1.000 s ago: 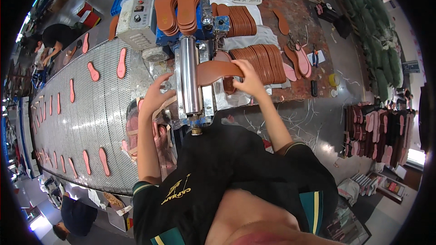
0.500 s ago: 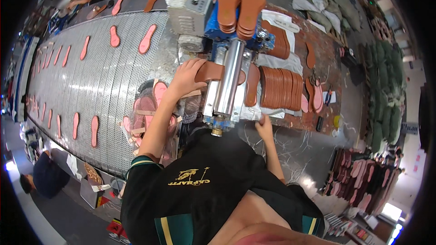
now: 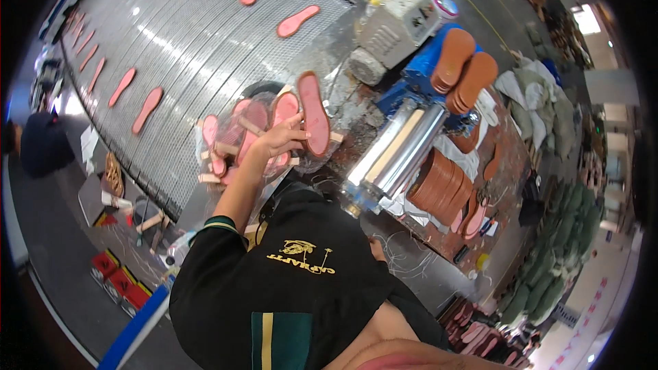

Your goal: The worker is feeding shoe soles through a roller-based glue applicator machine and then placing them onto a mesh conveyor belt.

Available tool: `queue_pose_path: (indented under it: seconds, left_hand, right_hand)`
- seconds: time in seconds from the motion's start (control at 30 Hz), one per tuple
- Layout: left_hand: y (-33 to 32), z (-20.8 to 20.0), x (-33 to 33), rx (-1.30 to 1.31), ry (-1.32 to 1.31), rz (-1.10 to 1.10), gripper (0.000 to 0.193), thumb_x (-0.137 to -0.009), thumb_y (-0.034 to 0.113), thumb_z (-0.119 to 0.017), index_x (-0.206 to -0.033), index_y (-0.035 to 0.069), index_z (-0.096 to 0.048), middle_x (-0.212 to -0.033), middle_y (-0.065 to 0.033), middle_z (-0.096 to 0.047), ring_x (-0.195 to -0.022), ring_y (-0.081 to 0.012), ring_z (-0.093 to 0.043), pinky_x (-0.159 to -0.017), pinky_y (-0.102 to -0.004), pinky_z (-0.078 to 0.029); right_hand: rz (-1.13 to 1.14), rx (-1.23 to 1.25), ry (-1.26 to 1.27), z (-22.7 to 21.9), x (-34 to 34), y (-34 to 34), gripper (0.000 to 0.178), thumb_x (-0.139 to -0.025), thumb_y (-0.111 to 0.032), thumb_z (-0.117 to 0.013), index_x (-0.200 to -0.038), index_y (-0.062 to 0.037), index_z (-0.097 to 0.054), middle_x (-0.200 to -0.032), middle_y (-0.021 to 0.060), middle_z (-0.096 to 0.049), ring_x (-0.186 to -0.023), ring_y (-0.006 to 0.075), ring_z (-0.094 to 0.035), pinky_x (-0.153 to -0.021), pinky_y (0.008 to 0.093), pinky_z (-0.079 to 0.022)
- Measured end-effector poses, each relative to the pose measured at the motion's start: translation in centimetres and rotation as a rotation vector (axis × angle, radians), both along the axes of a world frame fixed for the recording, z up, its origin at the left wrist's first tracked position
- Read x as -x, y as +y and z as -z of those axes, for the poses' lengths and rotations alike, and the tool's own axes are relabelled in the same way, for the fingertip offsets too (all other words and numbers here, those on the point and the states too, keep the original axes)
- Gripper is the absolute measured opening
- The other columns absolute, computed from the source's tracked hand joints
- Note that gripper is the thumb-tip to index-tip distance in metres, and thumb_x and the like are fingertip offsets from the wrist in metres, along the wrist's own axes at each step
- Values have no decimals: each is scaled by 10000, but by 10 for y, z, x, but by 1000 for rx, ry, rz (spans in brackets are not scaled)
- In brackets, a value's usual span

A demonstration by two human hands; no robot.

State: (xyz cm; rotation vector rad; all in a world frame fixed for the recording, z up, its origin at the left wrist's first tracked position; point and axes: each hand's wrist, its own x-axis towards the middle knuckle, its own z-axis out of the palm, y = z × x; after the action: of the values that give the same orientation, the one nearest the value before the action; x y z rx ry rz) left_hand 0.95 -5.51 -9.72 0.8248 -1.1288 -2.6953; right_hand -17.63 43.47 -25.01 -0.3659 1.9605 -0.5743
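Observation:
My left hand (image 3: pixel 282 138) is closed on the edge of an insole (image 3: pixel 314 111), its pink face with a brown rim turned up. It holds this insole above a wire-and-wood holder crowded with pink insoles (image 3: pixel 247 137). Little of my right hand (image 3: pixel 377 249) shows beside my shirt, below the roller machine; its fingers are hidden. The shiny metal rollers (image 3: pixel 404 147) of that machine lie to the right of my left hand. Past them a row of brown insoles (image 3: pixel 440 188) stands packed on the worn table.
A wide mesh conveyor (image 3: pixel 185 48) at the left carries several spaced pink insoles. Two stacks of brown insoles (image 3: pixel 473 82) rest on the blue machine body, beside a grey motor housing (image 3: pixel 397 24). Green sacks (image 3: pixel 548 260) are piled at the far right.
My left hand has left the rollers and moved left, now with a pink-faced insole in it. The view has turned toward the conveyor. My right hand is now mostly behind my shirt.

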Motion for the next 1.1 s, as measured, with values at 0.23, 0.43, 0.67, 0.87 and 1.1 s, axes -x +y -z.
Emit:
queue_pose_path:
  seconds: [0.23,0.43,0.67,0.87,1.1]
  left_hand:
    - [-2,8,-93,-286,358,-764,391,-912,214,-493,-1242,20,-412,-1264,-183,-474,-1178,-372,-468,-1004,-531,-386]
    - [-46,32,-216,-347,345,-1369,525,-883,261,-521,-1280,-19,-322,-1334,-204,-343,-1275,-418,-317,-1043,-602,-299]
    - [-58,121,-328,-417,47,-1541,540,-897,239,-491,-1354,23,-301,-1341,-193,-393,-1230,-401,-398,-1018,-559,-353]
    - [-45,174,-367,-341,-450,-1414,351,-885,200,-533,-1182,15,-514,-1195,-127,-549,-1080,-267,-540,-897,-397,-475]
    - [-61,88,-231,416,-552,-1051,265,-808,11,-602,-1066,17,-539,-845,-57,-596,-735,-140,-570,-606,-237,-467]
  right_hand:
    - [98,-45,-273,-14,35,-54,198,-881,-129,-507,-1046,-39,-569,-768,64,-613,-634,161,-600,-491,296,-470]
    - [111,-86,-207,-9,49,-71,155,-934,-197,-495,-1040,-115,-572,-817,22,-624,-648,122,-593,-527,273,-478]
    - [194,-118,-279,-14,30,-72,240,-841,-138,-520,-1055,-50,-585,-780,62,-627,-620,153,-610,-454,282,-470]
    - [73,-113,641,-44,105,40,205,-767,-138,-534,-854,3,-653,-647,131,-612,-553,250,-598,-498,383,-476]
    - [130,456,1254,-292,192,-188,304,-875,-148,-533,-1118,34,-543,-961,182,-643,-908,279,-624,-794,338,-475]
